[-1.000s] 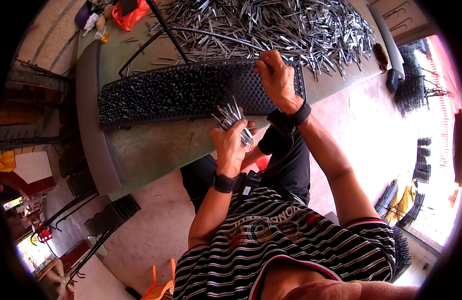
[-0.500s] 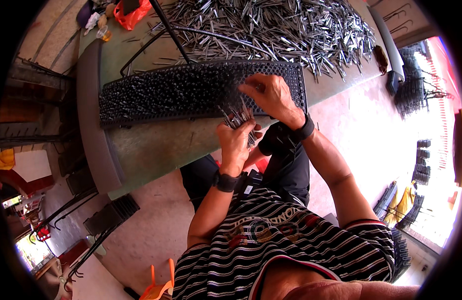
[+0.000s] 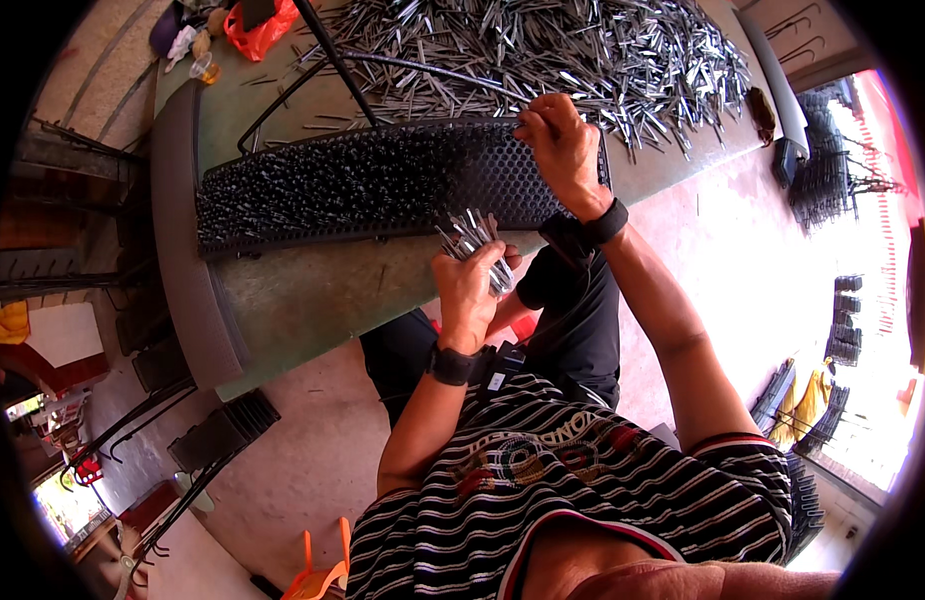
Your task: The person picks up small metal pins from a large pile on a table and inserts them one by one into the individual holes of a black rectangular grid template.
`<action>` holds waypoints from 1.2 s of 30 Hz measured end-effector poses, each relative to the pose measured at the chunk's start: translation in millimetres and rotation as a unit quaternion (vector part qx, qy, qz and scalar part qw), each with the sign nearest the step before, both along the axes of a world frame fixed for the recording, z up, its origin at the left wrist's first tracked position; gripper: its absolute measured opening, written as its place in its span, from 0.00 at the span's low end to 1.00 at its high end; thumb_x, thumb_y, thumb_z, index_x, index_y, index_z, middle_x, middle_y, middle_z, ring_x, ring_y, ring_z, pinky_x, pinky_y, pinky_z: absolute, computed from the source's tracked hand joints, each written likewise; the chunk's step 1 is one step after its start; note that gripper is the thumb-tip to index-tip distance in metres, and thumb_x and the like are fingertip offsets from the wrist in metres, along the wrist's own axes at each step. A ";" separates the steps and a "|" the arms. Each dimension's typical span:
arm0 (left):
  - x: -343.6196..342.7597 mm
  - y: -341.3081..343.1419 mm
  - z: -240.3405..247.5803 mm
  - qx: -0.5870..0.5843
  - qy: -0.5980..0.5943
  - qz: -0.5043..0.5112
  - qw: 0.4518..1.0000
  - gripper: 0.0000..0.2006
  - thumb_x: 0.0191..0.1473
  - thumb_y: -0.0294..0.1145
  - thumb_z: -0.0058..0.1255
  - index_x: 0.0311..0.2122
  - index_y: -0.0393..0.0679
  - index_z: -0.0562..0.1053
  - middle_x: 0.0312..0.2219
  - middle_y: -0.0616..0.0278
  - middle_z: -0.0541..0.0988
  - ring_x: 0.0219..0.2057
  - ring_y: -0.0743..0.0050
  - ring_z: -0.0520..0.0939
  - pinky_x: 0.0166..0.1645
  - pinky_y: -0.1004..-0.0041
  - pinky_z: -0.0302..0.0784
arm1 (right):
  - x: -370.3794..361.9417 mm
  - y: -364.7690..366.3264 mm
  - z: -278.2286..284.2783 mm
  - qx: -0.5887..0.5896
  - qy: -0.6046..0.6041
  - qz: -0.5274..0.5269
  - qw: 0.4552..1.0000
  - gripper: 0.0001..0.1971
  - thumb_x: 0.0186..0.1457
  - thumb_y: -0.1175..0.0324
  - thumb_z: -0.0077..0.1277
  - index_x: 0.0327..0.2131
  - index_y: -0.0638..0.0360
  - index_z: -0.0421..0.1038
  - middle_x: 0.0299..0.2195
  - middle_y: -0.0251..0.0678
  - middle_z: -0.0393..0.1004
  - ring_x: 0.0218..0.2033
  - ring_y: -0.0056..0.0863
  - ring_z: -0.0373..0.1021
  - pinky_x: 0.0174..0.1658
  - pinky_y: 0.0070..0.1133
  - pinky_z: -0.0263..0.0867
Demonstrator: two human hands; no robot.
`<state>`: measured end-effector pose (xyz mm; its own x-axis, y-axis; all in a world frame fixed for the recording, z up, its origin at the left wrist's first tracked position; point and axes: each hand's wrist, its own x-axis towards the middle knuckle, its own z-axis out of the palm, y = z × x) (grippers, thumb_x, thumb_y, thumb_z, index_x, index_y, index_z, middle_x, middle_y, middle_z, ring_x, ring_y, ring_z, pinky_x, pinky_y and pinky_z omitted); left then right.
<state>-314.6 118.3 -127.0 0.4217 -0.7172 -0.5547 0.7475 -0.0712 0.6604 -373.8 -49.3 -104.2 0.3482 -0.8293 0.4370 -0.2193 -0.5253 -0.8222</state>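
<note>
My left hand (image 3: 465, 295) is closed around a bundle of thin metal strips (image 3: 472, 236), whose tips fan out above the fingers near the tray's front edge. My right hand (image 3: 567, 158) is over the far right part of the black perforated tray (image 3: 503, 178), its fingers pinched together; anything between them is too small to make out. Many small slim pieces (image 3: 323, 185) stand packed in the tray's left and middle holes. Toward the right, the honeycomb of holes shows bare.
A big heap of loose metal strips (image 3: 543, 60) covers the far side of the greenish table (image 3: 333, 290). A black metal rod frame (image 3: 333, 50) stands behind the tray. An orange bag (image 3: 263, 35) and a small cup (image 3: 206, 68) lie far left. Dark racks (image 3: 223, 430) hang left.
My right hand has moved away from the bundle, up and to the right, to the tray's far edge. The left hand with the metal strips has hardly moved.
</note>
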 end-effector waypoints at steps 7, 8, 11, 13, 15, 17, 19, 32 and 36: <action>2.6 -1.7 14.5 0.035 0.006 0.022 0.999 0.05 0.44 0.18 0.51 0.30 0.35 0.71 0.20 0.56 0.75 0.18 0.68 0.78 0.19 0.73 0.74 | -0.3 -12.8 -13.2 -0.104 0.157 0.045 0.981 0.03 0.52 0.75 0.47 0.30 0.63 0.68 0.22 0.42 0.73 0.23 0.30 0.74 0.25 0.20 0.67; 1.8 -2.1 12.3 0.026 0.003 0.033 0.999 0.06 0.44 0.19 0.51 0.31 0.34 0.71 0.21 0.56 0.75 0.19 0.67 0.78 0.20 0.72 0.75 | -1.0 -16.1 -12.8 -0.171 0.210 0.056 0.961 0.03 0.51 0.75 0.47 0.29 0.63 0.69 0.22 0.43 0.73 0.23 0.32 0.73 0.24 0.21 0.66; 3.0 -2.0 16.5 0.023 0.002 0.029 0.999 0.07 0.43 0.18 0.52 0.32 0.34 0.72 0.22 0.56 0.75 0.20 0.66 0.78 0.21 0.70 0.76 | -2.2 -7.3 -4.8 -0.209 0.223 0.030 0.952 0.04 0.50 0.73 0.49 0.28 0.64 0.71 0.22 0.45 0.72 0.21 0.37 0.72 0.23 0.23 0.65; 4.8 -1.9 17.0 0.015 -0.002 0.034 0.999 0.07 0.43 0.18 0.52 0.32 0.35 0.72 0.22 0.57 0.75 0.20 0.66 0.78 0.22 0.70 0.76 | -4.4 9.7 6.7 -0.106 0.158 0.034 0.981 0.06 0.48 0.70 0.52 0.28 0.64 0.72 0.18 0.41 0.72 0.17 0.32 0.70 0.21 0.21 0.63; 3.5 -2.8 13.6 -0.006 -0.007 0.051 0.999 0.08 0.43 0.18 0.52 0.32 0.35 0.72 0.22 0.58 0.75 0.20 0.66 0.78 0.22 0.69 0.77 | -13.9 25.7 23.2 0.033 0.220 0.225 0.949 0.07 0.48 0.70 0.53 0.28 0.64 0.72 0.16 0.37 0.71 0.16 0.25 0.69 0.20 0.19 0.62; 3.2 -4.2 14.9 -0.019 0.012 0.041 0.999 0.08 0.43 0.17 0.52 0.32 0.35 0.72 0.23 0.58 0.75 0.21 0.66 0.79 0.24 0.68 0.77 | -17.1 38.5 20.7 0.111 0.221 0.305 0.920 0.06 0.47 0.71 0.53 0.27 0.65 0.72 0.14 0.30 0.70 0.17 0.14 0.68 0.19 0.14 0.60; 2.0 -5.7 15.1 -0.030 0.028 0.040 0.998 0.09 0.43 0.16 0.51 0.33 0.35 0.71 0.22 0.59 0.75 0.21 0.66 0.78 0.25 0.69 0.77 | -17.1 39.8 21.3 0.199 0.176 0.199 0.943 0.06 0.46 0.72 0.53 0.25 0.66 0.72 0.15 0.36 0.72 0.17 0.18 0.69 0.20 0.17 0.62; 6.4 0.4 15.5 -0.013 0.013 0.035 0.999 0.09 0.44 0.16 0.49 0.35 0.33 0.71 0.23 0.58 0.74 0.22 0.66 0.78 0.25 0.70 0.76 | 14.4 15.8 -8.7 0.032 0.042 0.047 0.998 0.07 0.50 0.79 0.46 0.33 0.63 0.61 0.20 0.45 0.73 0.23 0.35 0.74 0.24 0.23 0.67; 8.4 2.0 16.8 0.023 0.015 0.033 0.999 0.09 0.45 0.17 0.50 0.35 0.35 0.71 0.24 0.57 0.75 0.22 0.66 0.78 0.21 0.71 0.75 | 10.5 11.1 -12.8 -0.111 0.134 0.062 0.983 0.03 0.50 0.77 0.48 0.30 0.64 0.66 0.21 0.41 0.73 0.22 0.27 0.73 0.23 0.19 0.66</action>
